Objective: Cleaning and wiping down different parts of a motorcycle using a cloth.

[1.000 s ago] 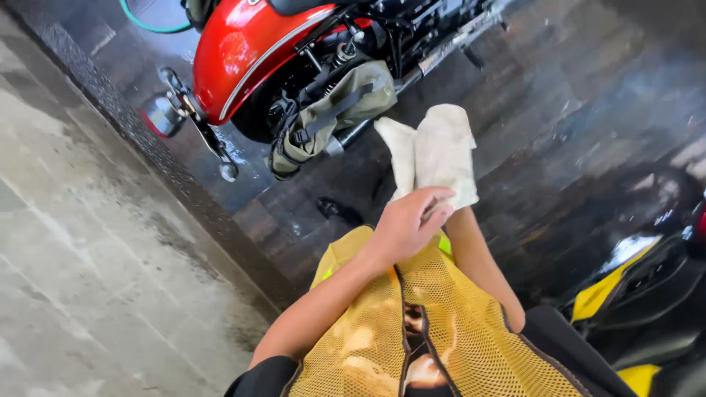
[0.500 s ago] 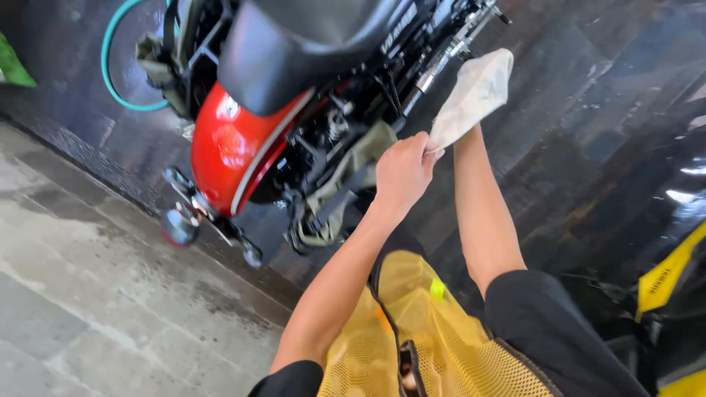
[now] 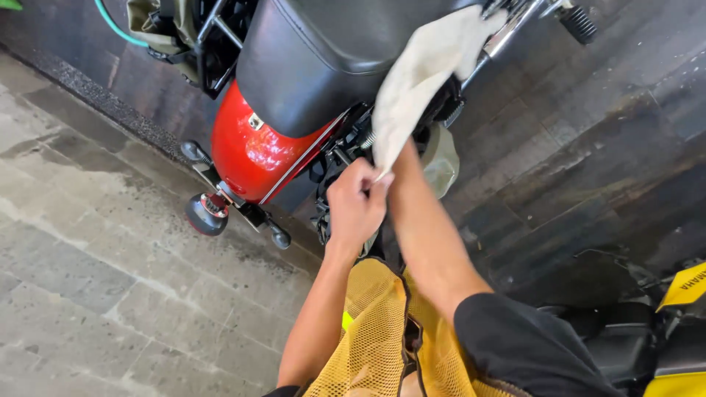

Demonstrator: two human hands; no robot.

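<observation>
Pale cloth (image 3: 419,81) draped over the black motorcycle seat (image 3: 331,51). Left hand (image 3: 357,206) grip clenched on the cloth's lower corner; right hand hidden under the cloth, grip can't tell. Red fender (image 3: 254,151) below the seat, wet stone floor (image 3: 95,242) around.

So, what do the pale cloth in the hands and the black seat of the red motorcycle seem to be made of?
The pale off-white cloth looks like soft woven cotton or a similar fabric: matte, limp, folding as it hangs. The black motorcycle seat seems to be vinyl or leather with a smooth, slightly glossy cover that reflects light; which one, I cannot tell. The left hand pinches the cloth's lower corner.
</observation>
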